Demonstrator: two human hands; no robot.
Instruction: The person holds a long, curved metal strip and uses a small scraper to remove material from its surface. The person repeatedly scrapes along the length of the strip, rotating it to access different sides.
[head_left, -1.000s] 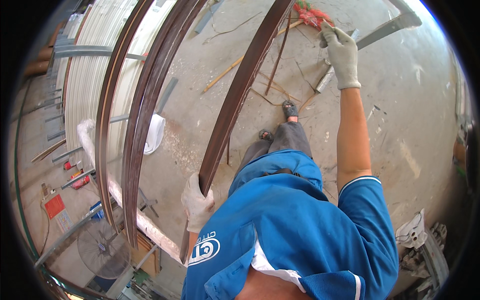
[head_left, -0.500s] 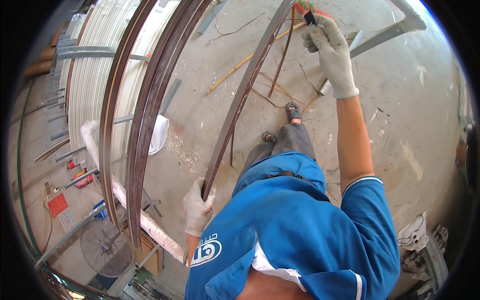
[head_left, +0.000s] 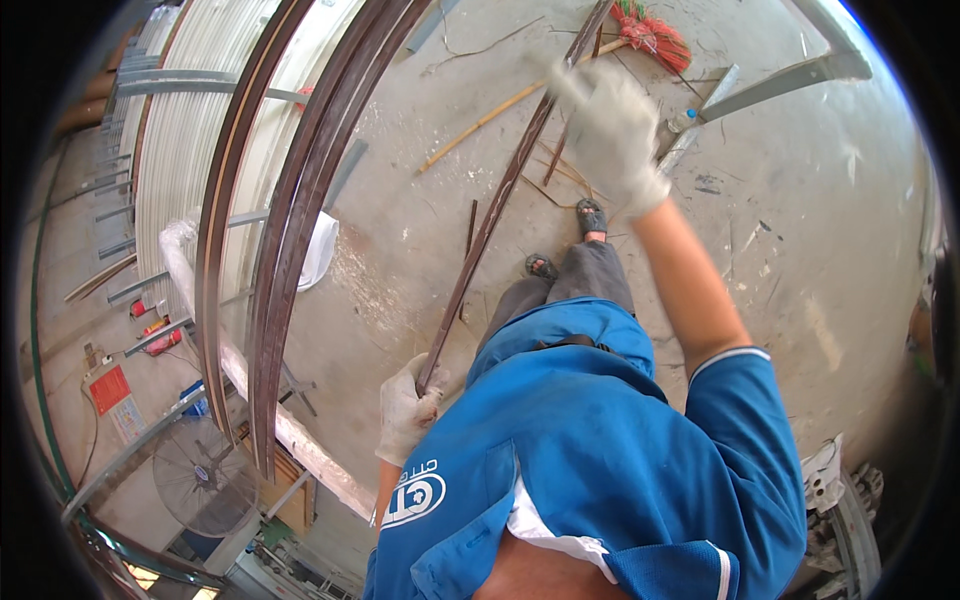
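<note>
a long, narrow, dark brown strip with a glossy, pale-streaked face point(head_left: 490, 230) slants over the floor, from the wearer's left side up to the top edge. the off-white gloved left hand point(head_left: 405, 415) has its fingers wrapped round the near end. the off-white gloved right hand point(head_left: 615, 140) is blurred beside the strip's upper stretch — i cannot tell whether its fingers touch it or hold anything.

the strip looks stiff across its width yet likely to flex along its length, fairly light, perhaps slick; a grip on both edges, with a second hold well apart, should steady it.

to the left, glossy dark brown curved-looking lengths point(head_left: 320, 150) stand before ribbed white stacked panels point(head_left: 190, 150) — smooth surfaces against rough, stained grey concrete floor point(head_left: 800, 250).
</note>
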